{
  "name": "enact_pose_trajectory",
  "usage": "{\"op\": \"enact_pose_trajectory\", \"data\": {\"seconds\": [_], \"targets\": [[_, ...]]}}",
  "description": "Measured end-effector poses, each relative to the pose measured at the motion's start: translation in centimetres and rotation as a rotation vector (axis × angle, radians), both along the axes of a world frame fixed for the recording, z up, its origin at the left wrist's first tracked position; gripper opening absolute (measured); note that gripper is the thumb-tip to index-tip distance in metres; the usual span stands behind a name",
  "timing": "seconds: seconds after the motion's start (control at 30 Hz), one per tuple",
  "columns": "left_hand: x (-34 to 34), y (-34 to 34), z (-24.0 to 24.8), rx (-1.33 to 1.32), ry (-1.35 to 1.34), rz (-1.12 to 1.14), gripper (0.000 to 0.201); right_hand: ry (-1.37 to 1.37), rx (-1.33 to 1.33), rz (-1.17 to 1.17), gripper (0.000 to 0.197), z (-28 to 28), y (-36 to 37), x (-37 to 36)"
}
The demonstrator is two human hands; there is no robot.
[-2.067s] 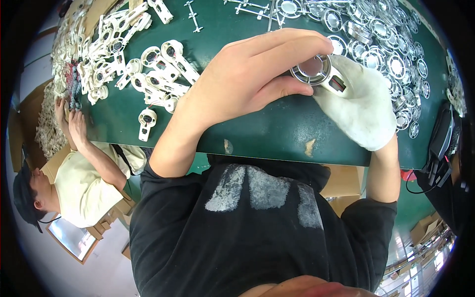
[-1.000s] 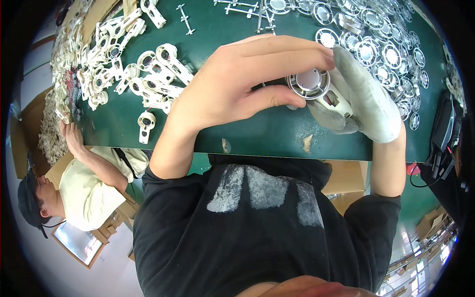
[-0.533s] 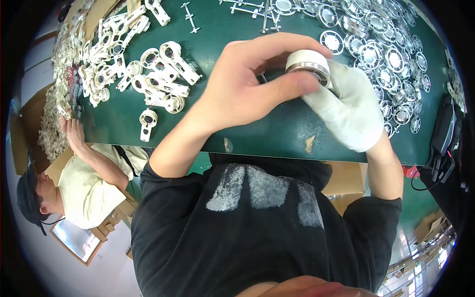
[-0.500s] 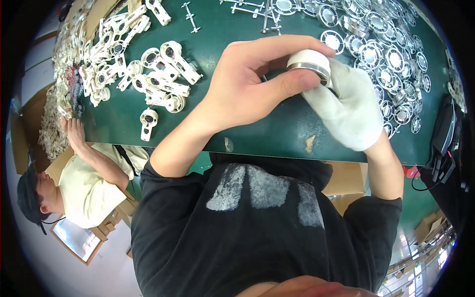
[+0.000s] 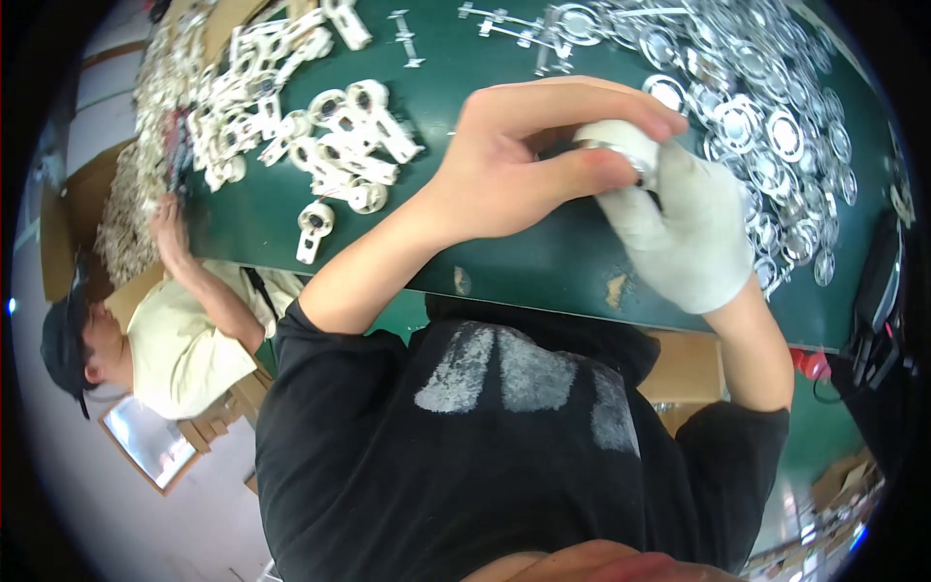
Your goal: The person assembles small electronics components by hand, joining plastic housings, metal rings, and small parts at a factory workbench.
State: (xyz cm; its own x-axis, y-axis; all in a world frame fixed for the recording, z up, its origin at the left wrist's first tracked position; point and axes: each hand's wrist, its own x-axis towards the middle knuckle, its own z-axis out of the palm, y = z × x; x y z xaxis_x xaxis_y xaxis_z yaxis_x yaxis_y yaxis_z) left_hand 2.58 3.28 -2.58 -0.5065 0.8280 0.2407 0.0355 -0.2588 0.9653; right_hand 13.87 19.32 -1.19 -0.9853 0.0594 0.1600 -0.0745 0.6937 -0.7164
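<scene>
Over the green table, both my hands close on a white round plastic housing [image 5: 621, 138] with a shiny metal ring around its edge. My bare left hand [image 5: 514, 160] curls round it from the left, thumb on the near edge and fingers over the far side. From the right, my right hand [image 5: 690, 233] in a pale glove grips the same piece, hiding its right part. Left of my hands lie several similar white housings [image 5: 335, 155] with round heads and short handles. Beyond my right hand spreads a large pile of chrome spoked rings [image 5: 766, 126].
The green table [image 5: 543, 262] runs across the view. Thin metal bar parts [image 5: 407, 41] lie at the far side. A co-worker [image 5: 184, 339] sits at the left, one hand at a heap of pale parts [image 5: 126, 218]. A black object [image 5: 878, 291] is at the right edge.
The whole view has tilted slightly, shifting the table's contents. My hands keep hold of the housing, which has turned a little, and its ring shows less.
</scene>
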Motion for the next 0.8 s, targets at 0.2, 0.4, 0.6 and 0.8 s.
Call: {"op": "enact_pose_trajectory", "data": {"seconds": [0.2, 0.4, 0.6, 0.8], "targets": [[-9.9, 0.3, 3.7, -0.574, 0.083, 0.374, 0.030, -0.007, -0.358, -0.177, 0.058, 0.1, 0.1, -0.6], [-18.7, -0.5, 6.3, -0.263, -0.052, 0.600, 0.040, 0.065, -0.323, -0.074, 0.040, -0.2, 0.5, -0.7], [-22.5, -10.0, 4.2, -0.967, 0.967, 0.165, 0.038, 0.122, -0.257, -0.053, 0.034, -0.7, 0.9, -1.0], [-22.3, -11.2, 3.4, -1.263, 0.906, 0.388, 0.035, 0.171, -0.111, 0.020, 0.034, -1.0, 0.8, -1.0]]}}
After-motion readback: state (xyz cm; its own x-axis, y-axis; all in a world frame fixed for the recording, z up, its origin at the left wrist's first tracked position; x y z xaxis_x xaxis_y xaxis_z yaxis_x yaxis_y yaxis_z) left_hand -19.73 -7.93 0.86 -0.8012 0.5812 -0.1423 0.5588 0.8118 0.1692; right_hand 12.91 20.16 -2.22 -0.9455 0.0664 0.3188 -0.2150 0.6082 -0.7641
